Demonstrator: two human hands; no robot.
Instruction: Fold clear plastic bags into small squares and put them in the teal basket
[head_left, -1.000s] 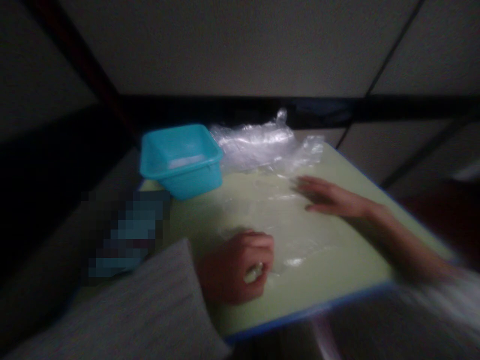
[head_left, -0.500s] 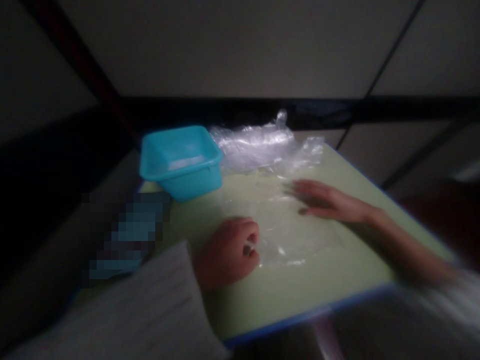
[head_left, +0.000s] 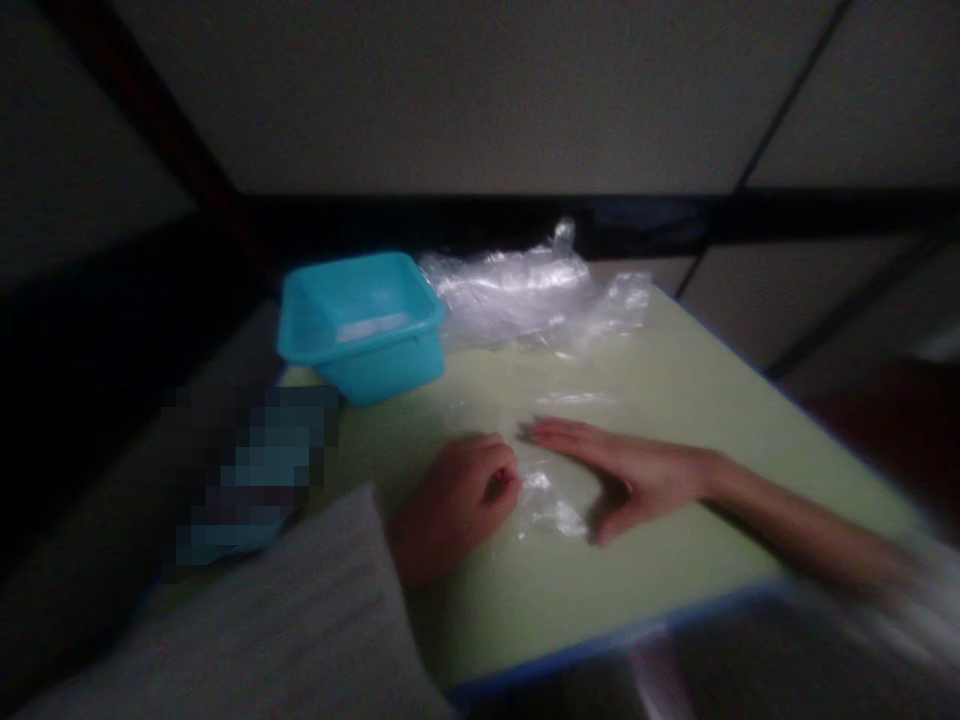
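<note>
A clear plastic bag (head_left: 553,505) lies flattened on the yellow-green table (head_left: 525,610), its edges hard to make out. My left hand (head_left: 469,505) is closed in a pinch on the bag's left side. Over the bag's right part rests my right hand (head_left: 622,470), fingers stretched toward the left and thumb spread apart, holding nothing. Between the two hands the film is wrinkled and shiny. Whether anything lies inside the bag cannot be made out.
A turquoise plastic basin (head_left: 364,325) stands at the back left, with something pale inside. Beside it is a heap of crumpled clear plastic (head_left: 517,295). A blurred-out bluish item (head_left: 262,465) lies at the left edge. The table has a blue rim (head_left: 570,652).
My right hand has moved left and nearer to me, across the bag, and its thumb has spread wider. The film between my hands has bunched up. My left hand stays in place.
</note>
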